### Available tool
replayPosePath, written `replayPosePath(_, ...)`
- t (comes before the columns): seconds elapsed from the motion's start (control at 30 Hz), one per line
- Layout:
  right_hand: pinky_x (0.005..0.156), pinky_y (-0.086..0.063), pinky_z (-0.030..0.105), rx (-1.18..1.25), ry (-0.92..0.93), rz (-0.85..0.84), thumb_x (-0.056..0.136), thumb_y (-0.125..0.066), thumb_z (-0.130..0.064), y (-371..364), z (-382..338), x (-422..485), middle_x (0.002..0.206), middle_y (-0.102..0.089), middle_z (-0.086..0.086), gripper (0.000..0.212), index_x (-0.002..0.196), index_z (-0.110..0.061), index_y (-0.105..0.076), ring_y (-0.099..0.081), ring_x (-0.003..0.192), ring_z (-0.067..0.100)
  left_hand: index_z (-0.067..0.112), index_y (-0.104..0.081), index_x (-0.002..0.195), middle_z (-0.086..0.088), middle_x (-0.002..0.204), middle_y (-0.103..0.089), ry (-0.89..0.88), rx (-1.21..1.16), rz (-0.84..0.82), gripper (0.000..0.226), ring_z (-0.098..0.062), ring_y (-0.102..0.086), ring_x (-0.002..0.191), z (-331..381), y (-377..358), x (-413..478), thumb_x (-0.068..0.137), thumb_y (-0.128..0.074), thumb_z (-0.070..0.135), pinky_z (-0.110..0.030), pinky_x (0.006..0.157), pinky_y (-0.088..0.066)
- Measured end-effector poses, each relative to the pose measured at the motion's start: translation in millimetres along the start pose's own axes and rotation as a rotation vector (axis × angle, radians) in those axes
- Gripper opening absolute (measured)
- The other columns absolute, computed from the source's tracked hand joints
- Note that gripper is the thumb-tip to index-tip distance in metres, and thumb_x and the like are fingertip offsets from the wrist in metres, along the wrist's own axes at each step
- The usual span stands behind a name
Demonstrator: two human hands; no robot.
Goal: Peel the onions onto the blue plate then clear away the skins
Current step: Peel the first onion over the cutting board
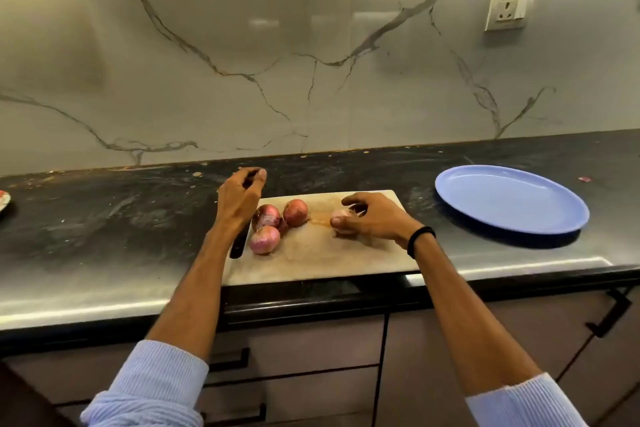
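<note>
**Head view, near to far.** The board [311,253] lies close to the near edge of the surface [104,218], its front side almost at the rim, so little room is left toward the person. Along the board's left side lies a dark knife [237,246], partly under the left forearm, with only its near end showing.

Three unpeeled onions [266,218] sit touching one another on the board's left half, a stock within reach of either hand. On the board's right half the right hand [367,218] curls over a fourth, paler onion [341,218], fingers and thumb closed round it against the board. This is probably the one chosen for peeling, held on the side nearest the plate.

The left hand [242,192] hovers over the board's far left corner with fingers curled; whether it grasps anything cannot be told.

The plate [509,199] stands right of the board, apart from it and bare. No peeled onion is on it, so the task appears to be at its start. Between board and plate nothing stands in the way, which allows a short carry to the right. Left of the board the surface gives room for skins. Behind the board rises the wall [311,62], with a socket [507,9] up and to the right.
</note>
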State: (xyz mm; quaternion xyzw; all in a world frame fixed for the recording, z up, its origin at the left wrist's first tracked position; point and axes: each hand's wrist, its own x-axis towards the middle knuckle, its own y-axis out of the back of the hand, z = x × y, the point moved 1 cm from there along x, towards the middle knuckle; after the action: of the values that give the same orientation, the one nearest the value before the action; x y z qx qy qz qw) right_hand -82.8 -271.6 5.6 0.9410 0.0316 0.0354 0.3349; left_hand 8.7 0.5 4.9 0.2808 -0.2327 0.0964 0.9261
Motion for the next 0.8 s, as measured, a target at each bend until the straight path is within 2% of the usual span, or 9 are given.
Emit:
replayPosePath(0.07, 0.101, -0.047, 0.034, -0.092, 0.026, -0.011, 0.075, -0.082, -0.048, -2.9, -6.3, -6.9, 0.131, -0.060, 0.002, 0.075, 0.138, -0.018, -0.054, -0.056, 0.116, 0.019, 0.013, -0.064, 0.125, -0.009, 0.115, -0.070, -0.024, -0.002, 0.046, 0.034, -0.019, -0.064, 0.103, 11.3, 4.8, -6.2, 0.101, -0.054, 0.034, -0.030, 0.088, -0.051)
replayPosePath(0.13, 0.102, -0.047, 0.035, -0.107, 0.051, 0.010, 0.077, -0.083, -0.040, -6.3, -6.8, -11.6, 0.133, -0.060, 0.004, 0.072, 0.138, -0.015, -0.054, -0.056, 0.117, 0.020, 0.013, -0.063, 0.126, -0.008, 0.116, -0.069, -0.084, -0.031, 0.103, 0.030, -0.017, -0.063, 0.103, 24.5, 8.5, -16.7, 0.101, -0.055, 0.028, -0.032, 0.091, -0.053)
replayPosePath(0.27, 0.099, -0.051, 0.032, 0.018, 0.070, 0.106, 0.074, -0.086, -0.038, -8.3, 1.3, -10.8, 0.124, -0.065, 0.000, 0.065, 0.131, -0.019, -0.061, -0.059, 0.111, 0.014, 0.015, -0.063, 0.123, -0.004, 0.113, -0.070, -0.244, -0.128, 0.212, 0.025, -0.015, -0.067, 0.101, 51.4, 4.9, -41.9, 0.099, -0.056, 0.019, -0.027, 0.088, -0.055)
replayPosePath(0.4, 0.092, -0.055, 0.026, 0.248, 0.083, 0.183, 0.073, -0.087, -0.035, -9.4, 11.5, -7.4, 0.117, -0.067, -0.004, 0.063, 0.129, -0.019, -0.062, -0.064, 0.108, 0.011, 0.014, -0.063, 0.121, 0.000, 0.107, -0.069, -0.328, -0.198, 0.131, 0.024, -0.006, -0.066, 0.094, 83.6, -20.9, -67.7, 0.097, -0.058, 0.016, -0.010, 0.082, -0.050)
replayPosePath(0.5, 0.094, -0.056, 0.033, 0.423, 0.071, 0.179, 0.070, -0.090, -0.028, -3.5, 20.8, -0.6, 0.117, -0.069, -0.001, 0.062, 0.126, -0.019, -0.063, -0.067, 0.108, 0.013, 0.014, -0.065, 0.119, -0.002, 0.109, -0.071, -0.351, -0.192, 0.067, 0.022, -0.009, -0.067, 0.097, 93.4, -45.5, -69.1, 0.098, -0.059, 0.014, -0.015, 0.082, -0.054)
replayPosePath(0.63, 0.097, -0.055, 0.045, 0.758, 0.007, 0.133, 0.075, -0.082, -0.002, 8.3, 33.9, 5.5, 0.124, -0.067, 0.012, 0.058, 0.128, -0.009, -0.061, -0.066, 0.113, 0.025, 0.013, -0.065, 0.120, -0.002, 0.111, -0.072, -0.332, -0.229, 0.038, 0.024, -0.009, -0.067, 0.099, 93.8, -68.5, -56.7, 0.097, -0.060, 0.013, -0.018, 0.086, -0.055)
replayPosePath(0.8, 0.099, -0.054, 0.037, 0.912, 0.011, 0.131, 0.083, -0.071, 0.006, 18.9, 37.9, 13.3, 0.122, -0.067, 0.015, 0.049, 0.130, -0.005, -0.058, -0.067, 0.112, 0.026, 0.009, -0.062, 0.125, -0.004, 0.112, -0.071, -0.354, -0.251, 0.040, 0.030, -0.010, -0.066, 0.102, 93.7, -88.7, -45.5, 0.095, -0.061, 0.008, -0.010, 0.088, -0.050)
